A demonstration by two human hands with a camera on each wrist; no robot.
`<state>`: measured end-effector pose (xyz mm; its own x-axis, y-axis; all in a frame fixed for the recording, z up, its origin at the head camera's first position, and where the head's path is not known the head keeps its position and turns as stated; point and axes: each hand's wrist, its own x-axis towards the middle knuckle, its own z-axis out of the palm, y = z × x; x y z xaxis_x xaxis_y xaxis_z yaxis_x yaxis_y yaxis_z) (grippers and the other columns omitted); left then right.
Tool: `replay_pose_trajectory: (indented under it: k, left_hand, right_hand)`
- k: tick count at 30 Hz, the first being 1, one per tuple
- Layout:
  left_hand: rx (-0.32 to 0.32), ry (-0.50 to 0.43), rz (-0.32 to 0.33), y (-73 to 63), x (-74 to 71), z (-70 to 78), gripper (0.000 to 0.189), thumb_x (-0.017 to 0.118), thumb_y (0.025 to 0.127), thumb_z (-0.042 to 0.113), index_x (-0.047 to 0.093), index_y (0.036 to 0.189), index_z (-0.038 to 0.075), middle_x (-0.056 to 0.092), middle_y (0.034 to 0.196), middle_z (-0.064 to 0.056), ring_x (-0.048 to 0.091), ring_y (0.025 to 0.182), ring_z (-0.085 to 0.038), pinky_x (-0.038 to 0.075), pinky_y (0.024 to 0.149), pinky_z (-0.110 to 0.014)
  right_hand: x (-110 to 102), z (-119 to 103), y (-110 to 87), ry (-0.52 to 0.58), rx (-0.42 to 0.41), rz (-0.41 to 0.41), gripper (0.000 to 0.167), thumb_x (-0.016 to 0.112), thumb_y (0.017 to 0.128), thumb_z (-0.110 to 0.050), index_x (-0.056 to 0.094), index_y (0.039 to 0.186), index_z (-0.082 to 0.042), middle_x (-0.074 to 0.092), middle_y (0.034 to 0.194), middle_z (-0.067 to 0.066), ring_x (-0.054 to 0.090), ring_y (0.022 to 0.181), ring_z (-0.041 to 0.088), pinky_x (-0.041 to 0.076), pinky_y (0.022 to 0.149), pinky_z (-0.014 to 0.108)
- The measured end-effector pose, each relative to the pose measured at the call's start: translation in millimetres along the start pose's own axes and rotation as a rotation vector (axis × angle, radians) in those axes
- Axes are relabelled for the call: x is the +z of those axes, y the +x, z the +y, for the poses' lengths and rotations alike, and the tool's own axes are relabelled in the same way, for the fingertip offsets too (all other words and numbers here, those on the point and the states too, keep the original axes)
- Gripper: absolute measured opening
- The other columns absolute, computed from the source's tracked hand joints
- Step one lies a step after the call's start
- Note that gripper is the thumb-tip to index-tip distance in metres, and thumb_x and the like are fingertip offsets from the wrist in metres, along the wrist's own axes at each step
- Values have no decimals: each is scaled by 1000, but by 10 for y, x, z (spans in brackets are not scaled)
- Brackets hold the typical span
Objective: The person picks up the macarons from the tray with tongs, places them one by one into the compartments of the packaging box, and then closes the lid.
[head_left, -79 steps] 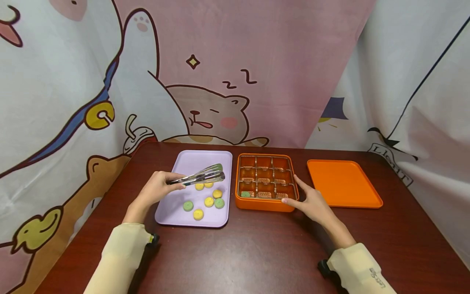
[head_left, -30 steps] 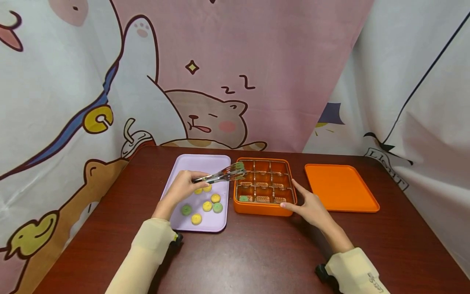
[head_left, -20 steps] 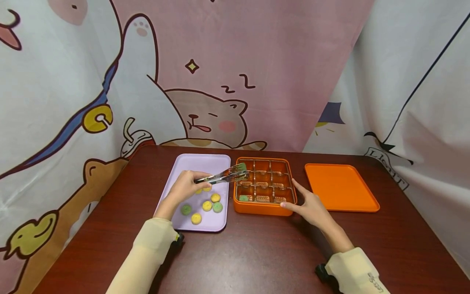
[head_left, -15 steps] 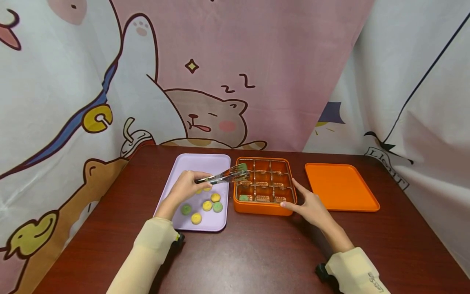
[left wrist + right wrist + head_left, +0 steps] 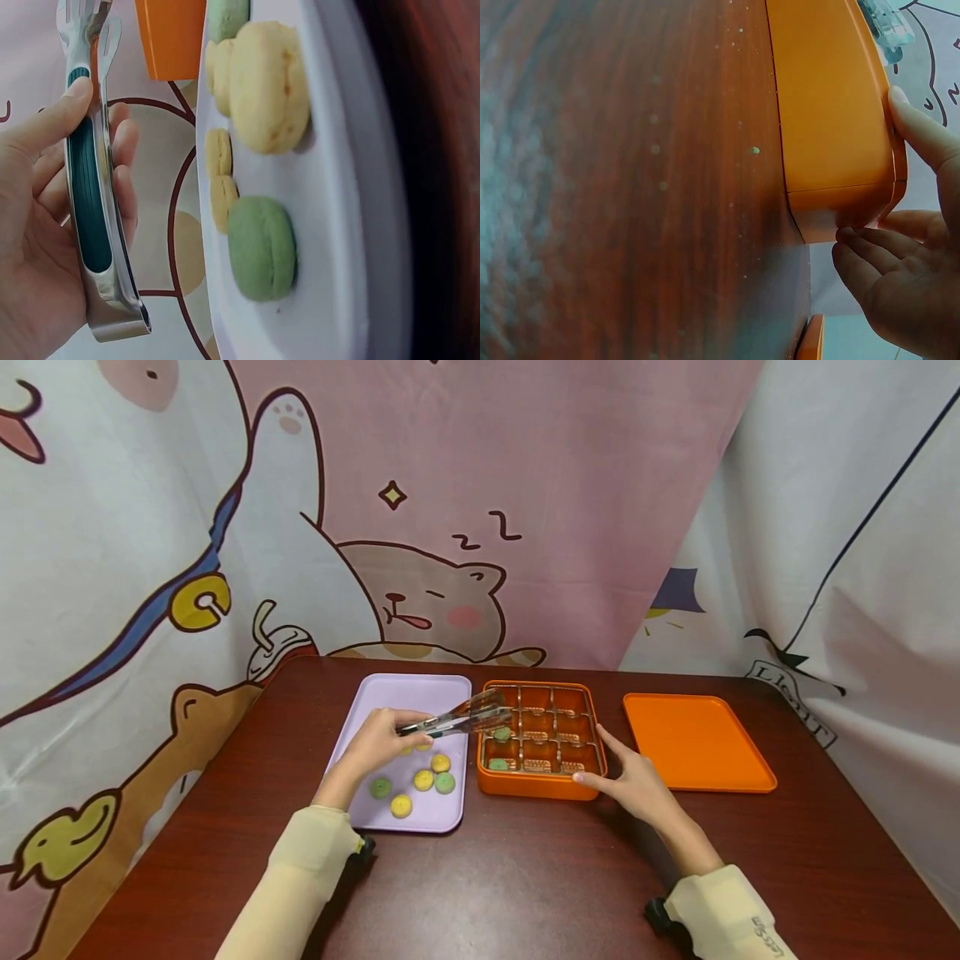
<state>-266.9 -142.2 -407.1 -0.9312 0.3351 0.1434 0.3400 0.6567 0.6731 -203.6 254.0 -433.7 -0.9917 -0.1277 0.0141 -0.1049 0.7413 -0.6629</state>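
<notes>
My left hand (image 5: 378, 745) grips metal tongs (image 5: 457, 718) with green inlaid grips, seen close in the left wrist view. The tong tips are apart, over the left column of an orange box (image 5: 540, 787) with a clear compartment insert. A green macaron (image 5: 502, 734) lies in the middle-left compartment, just below the tips. Another green macaron (image 5: 498, 764) sits in the front-left compartment. My right hand (image 5: 633, 781) rests against the box's front right corner, thumb at the front rim and fingers along the right side, fairly straight in the right wrist view.
A lilac tray (image 5: 408, 689) left of the box carries several yellow macarons (image 5: 401, 806) and green macarons (image 5: 381, 787). An orange lid (image 5: 697, 743) lies flat to the right. All stand on a dark wood table (image 5: 480, 885), with a cartoon-printed curtain (image 5: 562, 527) behind.
The tongs moved right from over the tray to the box, carrying a green macaron. Between half a second ago and now they let it go into the middle-left compartment. The right hand stayed put.
</notes>
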Motion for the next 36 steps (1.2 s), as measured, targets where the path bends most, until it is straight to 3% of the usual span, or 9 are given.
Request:
replay_pose_trajectory:
  k: [7,10,18,23,30,36]
  left_hand:
    - [6,-34,3,-97,-117,-39,38,79,84,17,73,120,5,75,108,-13,59,74,-15,46,68,-24]
    - [-8,-22,13,-169,-175,-92,37,80,84,17,73,118,5,75,108,-12,58,77,-13,46,69,-25]
    - [-41,42,24,-422,-358,-268,36,81,83,18,75,116,5,75,106,-13,57,80,-15,45,66,-22]
    - [-69,66,25,-596,-492,-386,37,82,82,19,75,115,4,75,103,-14,55,78,-15,43,64,-22]
    - [-99,69,16,-830,-642,-537,36,81,83,19,75,115,4,75,101,-13,54,76,-17,43,61,-22]
    - [-104,75,-10,-995,-765,-660,35,80,84,23,75,115,7,75,106,-12,58,81,-14,50,69,-21]
  right_hand:
    - [6,14,-9,-1,-10,6,98,75,85,-48,23,159,-10,60,79,9,25,44,7,45,80,38]
    - [9,18,-10,9,-15,4,98,76,85,-47,23,159,-9,60,79,9,26,44,7,46,75,35]
    - [14,16,2,28,-8,-5,99,77,85,-46,23,159,-9,60,78,13,29,43,8,42,58,28]
    - [9,16,14,23,-14,0,98,76,85,-46,23,159,-9,60,84,12,29,43,8,42,58,28]
    - [-1,8,18,24,-1,-9,99,76,85,-48,22,159,-10,58,79,12,29,42,9,41,53,28]
    - [-4,11,12,30,-12,-14,98,76,85,-46,22,159,-10,58,75,11,28,42,8,41,52,28]
